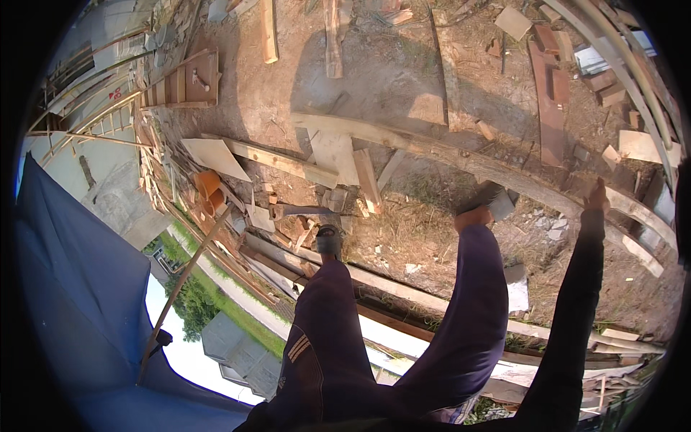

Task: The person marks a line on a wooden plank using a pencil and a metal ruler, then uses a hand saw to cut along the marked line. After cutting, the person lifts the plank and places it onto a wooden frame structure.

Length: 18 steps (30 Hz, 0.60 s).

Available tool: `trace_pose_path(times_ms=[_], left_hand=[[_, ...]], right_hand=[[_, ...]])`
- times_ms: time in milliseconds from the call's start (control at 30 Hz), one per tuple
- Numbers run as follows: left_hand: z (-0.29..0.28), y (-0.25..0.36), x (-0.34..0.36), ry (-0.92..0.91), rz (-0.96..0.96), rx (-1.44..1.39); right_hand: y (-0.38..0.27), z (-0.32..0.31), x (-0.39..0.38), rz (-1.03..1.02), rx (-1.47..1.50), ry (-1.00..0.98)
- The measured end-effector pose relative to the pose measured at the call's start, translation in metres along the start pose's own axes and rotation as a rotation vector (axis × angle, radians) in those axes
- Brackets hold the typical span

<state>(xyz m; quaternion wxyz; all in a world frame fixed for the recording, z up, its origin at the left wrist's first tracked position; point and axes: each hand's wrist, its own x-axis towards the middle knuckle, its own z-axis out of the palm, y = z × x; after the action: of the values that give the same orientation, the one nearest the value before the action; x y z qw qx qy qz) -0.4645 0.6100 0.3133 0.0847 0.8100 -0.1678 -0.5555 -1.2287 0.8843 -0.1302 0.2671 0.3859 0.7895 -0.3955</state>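
Observation:
My right arm (576, 302), in a black sleeve, stretches out to the right. At its end, my right hand (596, 196) is closed at the edge of a long wooden beam (461, 153). This beam crosses in front of my feet, slanting from the upper middle toward the right, and its far left end looks smeared. My sleeve and wrist cover part of it. Beside the hand a second pale board (642, 214) runs off to the right. Small fingers make the exact grip hard to read. My left hand is out of view.
Loose boards, among them a pale plank (288, 164) and a reddish plank (551, 108), lie scattered on the dirt. Orange pots (209, 191) stand at the left, near a wooden tray (183, 83). A blue tarp (79, 288) hangs at the lower left beside a pole (180, 288).

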Motion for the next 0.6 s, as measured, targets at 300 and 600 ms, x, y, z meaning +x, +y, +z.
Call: trace_pose_path(times_ms=[300, 600], left_hand=[[0.019, -0.021, 0.097, 0.009, 0.146, -0.618], [-0.006, -0.024, 0.256, 0.186, 0.316, -1.166]], right_hand=[[-0.082, -0.162, -0.210, -0.075, 0.282, -0.286], [-0.074, -0.239, -0.647, 0.022, 0.327, -0.404]])
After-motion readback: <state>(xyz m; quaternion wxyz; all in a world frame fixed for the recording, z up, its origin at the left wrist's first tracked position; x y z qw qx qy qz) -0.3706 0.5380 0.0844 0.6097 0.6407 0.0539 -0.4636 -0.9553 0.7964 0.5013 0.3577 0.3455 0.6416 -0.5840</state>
